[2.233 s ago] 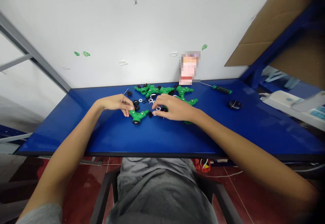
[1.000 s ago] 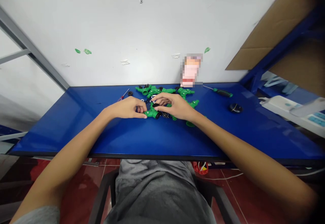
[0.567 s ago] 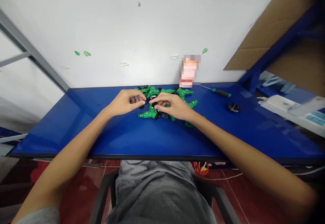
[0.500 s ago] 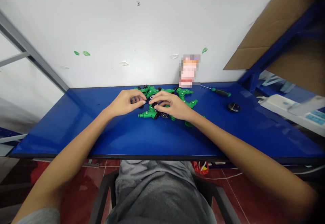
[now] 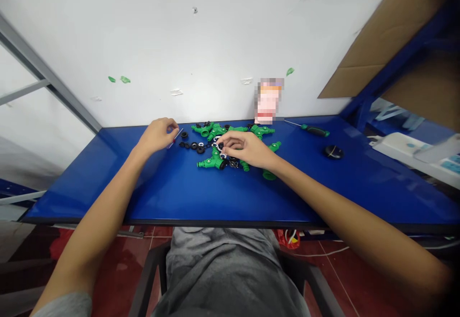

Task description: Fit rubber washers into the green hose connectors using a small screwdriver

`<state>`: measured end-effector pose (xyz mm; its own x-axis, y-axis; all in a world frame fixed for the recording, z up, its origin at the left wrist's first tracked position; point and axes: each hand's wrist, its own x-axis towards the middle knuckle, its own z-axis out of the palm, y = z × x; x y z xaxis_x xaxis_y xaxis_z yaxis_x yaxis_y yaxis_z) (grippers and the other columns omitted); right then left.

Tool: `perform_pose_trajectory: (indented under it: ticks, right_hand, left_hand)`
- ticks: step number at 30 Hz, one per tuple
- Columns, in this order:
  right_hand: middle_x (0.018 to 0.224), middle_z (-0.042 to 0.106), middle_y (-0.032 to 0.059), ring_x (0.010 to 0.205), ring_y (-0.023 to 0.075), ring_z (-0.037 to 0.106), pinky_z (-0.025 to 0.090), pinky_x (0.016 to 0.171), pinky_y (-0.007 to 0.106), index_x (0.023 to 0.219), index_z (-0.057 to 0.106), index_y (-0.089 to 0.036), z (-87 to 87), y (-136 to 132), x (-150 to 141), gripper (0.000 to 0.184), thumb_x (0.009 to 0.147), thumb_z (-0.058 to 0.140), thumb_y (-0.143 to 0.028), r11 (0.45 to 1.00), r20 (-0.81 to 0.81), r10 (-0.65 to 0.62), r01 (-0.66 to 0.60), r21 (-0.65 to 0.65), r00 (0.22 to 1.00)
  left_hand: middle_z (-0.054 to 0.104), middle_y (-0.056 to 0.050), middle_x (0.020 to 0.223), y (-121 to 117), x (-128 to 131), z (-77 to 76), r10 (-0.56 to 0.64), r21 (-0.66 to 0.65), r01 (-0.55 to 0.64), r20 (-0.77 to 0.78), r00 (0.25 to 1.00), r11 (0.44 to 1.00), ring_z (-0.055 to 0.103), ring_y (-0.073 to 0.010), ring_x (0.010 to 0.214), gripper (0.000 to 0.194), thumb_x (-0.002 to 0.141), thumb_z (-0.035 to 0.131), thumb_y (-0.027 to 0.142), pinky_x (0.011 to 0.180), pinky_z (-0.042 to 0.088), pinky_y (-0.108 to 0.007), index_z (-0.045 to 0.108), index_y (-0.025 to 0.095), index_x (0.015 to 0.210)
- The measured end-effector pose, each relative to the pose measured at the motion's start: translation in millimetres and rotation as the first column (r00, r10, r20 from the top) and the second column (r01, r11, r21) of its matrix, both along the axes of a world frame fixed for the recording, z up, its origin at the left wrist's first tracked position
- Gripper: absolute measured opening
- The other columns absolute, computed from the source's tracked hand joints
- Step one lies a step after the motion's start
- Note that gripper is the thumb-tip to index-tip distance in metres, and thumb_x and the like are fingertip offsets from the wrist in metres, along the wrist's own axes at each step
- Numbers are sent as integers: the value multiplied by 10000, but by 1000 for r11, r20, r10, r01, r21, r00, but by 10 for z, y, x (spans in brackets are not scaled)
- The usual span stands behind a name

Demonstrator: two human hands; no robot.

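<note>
My left hand [image 5: 160,134] is at the left of the parts, thumb and fingers closed at a slim tool [image 5: 175,138] with a purplish shaft, like a small screwdriver. My right hand [image 5: 246,148] is over the middle of the pile, fingertips pinched on a small black ring [image 5: 220,147]. Beneath and around it lie several green plastic Y-shaped hose connectors [image 5: 210,163]; the hand partly covers some. Between my hands are loose black rings [image 5: 200,149] and small white rings [image 5: 201,144].
A screwdriver [image 5: 315,130] with a green and black handle lies on the blue table [image 5: 172,197]. Nearer me is a round black item [image 5: 334,152]. A white power strip [image 5: 398,140] runs along the right. A blurred-out upright item [image 5: 269,101] leans on the wall.
My left hand has moved left, away from my right hand, to the slim tool, which now shows. Black rings are uncovered between the hands. My right hand stays nearly in place.
</note>
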<state>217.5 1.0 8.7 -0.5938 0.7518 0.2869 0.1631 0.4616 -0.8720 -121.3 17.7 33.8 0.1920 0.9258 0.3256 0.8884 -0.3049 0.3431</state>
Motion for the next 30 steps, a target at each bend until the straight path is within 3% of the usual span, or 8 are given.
perform_pose_trajectory:
  ticks: [4,9,15,19,23,25,27,30]
  right_hand:
    - [1035,723,70,913,204,733,652,908,434,1074,837,-233,-2,17,-2,232,888,732,-324,998,-3,9,-8,60,1000]
    - [1098,761,83,921,223,781,660,858,415,1053,787,-228,-26,17,-26,198,872,716,-267,998,-4,-65,65,-1,998]
    - [936,793,71,760,203,767,642,738,390,1078,719,-211,1,-2,-34,179,981,677,-356,993,-34,-71,67,-94,997]
    - [915,788,54,745,191,745,627,698,364,1156,727,-220,-43,13,-43,279,977,731,-434,995,-33,-56,53,-84,998]
    - [895,796,59,722,175,729,591,645,327,1016,727,-207,-73,29,-56,295,974,748,-499,997,-49,-41,38,-70,998]
    - [860,799,60,701,169,719,561,616,312,958,768,-199,-71,38,-59,312,959,763,-511,997,-29,-44,42,-65,999]
    - [858,808,57,701,168,720,548,605,309,936,820,-205,-68,51,-61,299,920,805,-503,997,-25,-66,65,-47,998]
    - [918,835,58,708,165,727,576,622,314,935,877,-226,-65,70,-60,268,860,858,-483,994,-49,-105,103,-43,993]
  left_hand:
    - [826,-141,1107,-29,-89,101,149,-177,-181,-180,972,967,754,-322,987,301,883,634,370,879,565,-394,792,179,1052]
    - [826,-126,979,-74,-33,94,185,-316,-309,-366,912,897,763,-333,900,373,871,655,536,769,537,-375,783,208,995]
    - [815,-98,930,-31,-105,18,135,-309,-264,-383,914,914,747,-296,848,184,807,703,362,738,498,-354,770,226,910]
    - [800,-98,900,-21,-156,76,163,-190,-214,-253,954,958,714,-271,795,156,818,699,341,728,506,-356,747,204,874]
    - [771,-102,876,-51,-103,135,212,80,-208,-41,976,975,701,-276,804,138,839,705,326,795,551,-406,730,197,882]
    - [763,-82,856,-69,-26,138,170,175,-189,118,978,966,704,-257,814,103,845,714,301,817,573,-404,713,202,875]
    - [769,-68,878,-87,75,128,63,198,-133,328,943,971,714,-221,812,111,873,715,309,775,596,-364,687,203,889]
    - [767,-60,944,-109,226,101,-114,180,-1,626,771,984,745,-176,792,205,957,687,399,660,608,-287,600,213,958]
